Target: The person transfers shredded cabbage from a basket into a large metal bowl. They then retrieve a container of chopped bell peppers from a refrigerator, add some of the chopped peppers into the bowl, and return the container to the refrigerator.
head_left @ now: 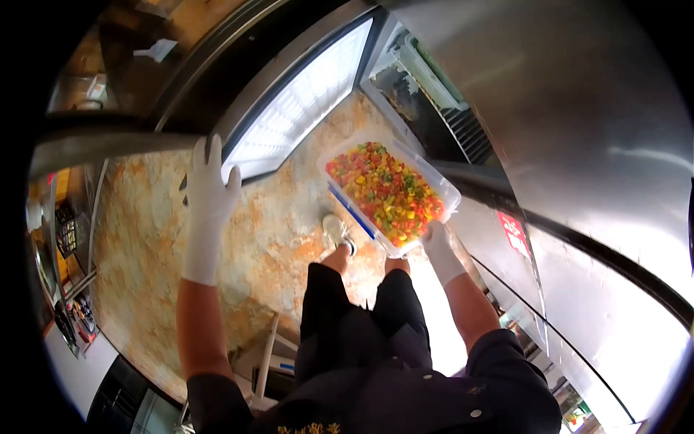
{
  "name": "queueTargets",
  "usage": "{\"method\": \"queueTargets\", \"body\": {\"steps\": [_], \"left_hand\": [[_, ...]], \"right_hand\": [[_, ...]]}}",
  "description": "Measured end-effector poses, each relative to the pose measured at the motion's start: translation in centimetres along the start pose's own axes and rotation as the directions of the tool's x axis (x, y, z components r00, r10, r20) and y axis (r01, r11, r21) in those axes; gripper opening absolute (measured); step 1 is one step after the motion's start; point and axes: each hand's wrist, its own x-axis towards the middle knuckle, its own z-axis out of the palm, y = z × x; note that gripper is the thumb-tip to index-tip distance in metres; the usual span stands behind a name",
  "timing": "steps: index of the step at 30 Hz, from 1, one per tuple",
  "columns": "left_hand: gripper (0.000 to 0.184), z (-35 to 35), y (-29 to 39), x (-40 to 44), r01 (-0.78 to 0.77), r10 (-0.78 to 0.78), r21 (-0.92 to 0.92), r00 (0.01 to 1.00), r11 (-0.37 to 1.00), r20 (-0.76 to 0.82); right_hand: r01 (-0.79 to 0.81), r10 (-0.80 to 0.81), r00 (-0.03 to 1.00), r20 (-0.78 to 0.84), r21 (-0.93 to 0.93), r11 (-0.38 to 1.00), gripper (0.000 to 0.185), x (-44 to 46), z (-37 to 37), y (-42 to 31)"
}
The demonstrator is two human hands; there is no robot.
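Note:
A clear plastic container (345, 206) full of diced red, yellow and green vegetables (387, 189) is held at its near right corner by my right hand (438, 246), in a white glove. My left hand (210, 177), also gloved in white, rests with fingers spread against the edge of an open fridge door (303, 90) and holds nothing. The door's white inner side faces the container. Right of the container is the open fridge compartment (426, 108), with a wire rack and a tub of something green inside.
Stainless steel fridge fronts (578, 108) fill the right side, one with a red label (513, 233). A shelf rack (69, 231) with items stands at the left. A pale stool-like frame (267, 354) is near my legs on the mottled floor (144, 289).

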Motion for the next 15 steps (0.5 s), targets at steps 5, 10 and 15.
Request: {"method": "queueTargets", "body": {"steps": [5, 10, 15], "left_hand": [[0.075, -0.6, 3.1, -2.8, 0.06, -0.063, 0.019, 0.971, 0.998, 0.232], [0.049, 1.8, 11.2, -10.7, 0.02, 0.052, -0.334, 0.977, 0.942, 0.205], [0.078, 13.2, 18.2, -25.5, 0.52, -0.06, -0.62, 0.792, 0.588, 0.607]], "right_hand": [[0.066, -0.059, 0.987, 0.147, -0.045, 0.997, 0.031, -8.2, -15.8, -1.3], [0.128, -0.084, 0.974, 0.211, -0.202, 0.971, 0.032, -22.3, -29.2, -4.7], [0.183, -0.103, 0.964, 0.243, -0.331, 0.926, 0.037, -27.8, -37.8, -6.2]]}}
